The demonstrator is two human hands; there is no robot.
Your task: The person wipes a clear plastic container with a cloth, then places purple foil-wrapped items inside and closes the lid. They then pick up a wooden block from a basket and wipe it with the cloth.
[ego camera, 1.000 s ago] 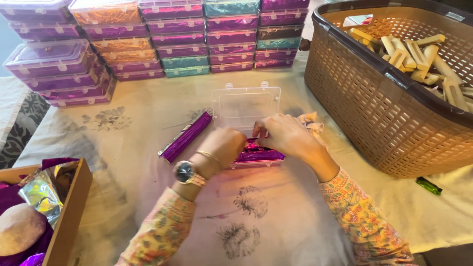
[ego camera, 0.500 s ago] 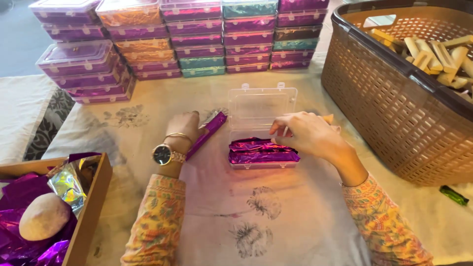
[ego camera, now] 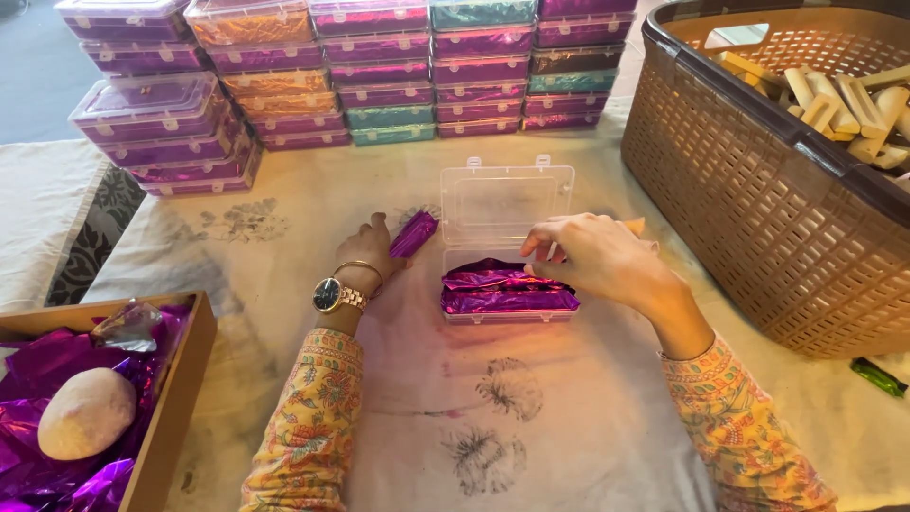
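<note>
A small clear plastic box (ego camera: 507,199) lies open on the cloth, its lid tipped back. Its base holds items wrapped in shiny purple foil (ego camera: 505,288). My right hand (ego camera: 595,258) hovers over the box's right end, fingers curled, touching the foil. My left hand (ego camera: 370,251), with a watch and bangle on the wrist, rests on the cloth left of the box and grips a purple foil-wrapped stick (ego camera: 413,233) lying at an angle. Something small and orange (ego camera: 633,227) peeks out behind my right hand.
Stacks of closed clear boxes with purple, orange and teal contents (ego camera: 332,76) line the back. A large brown woven basket (ego camera: 758,199) of pale wooden sticks stands at right. A wooden tray (ego camera: 175,398) with purple foil and a beige lump sits at lower left.
My left hand has left the box and moved left to the foil-wrapped stick, now gripping it. My right hand stayed at the box's right end. The view has shifted slightly.
</note>
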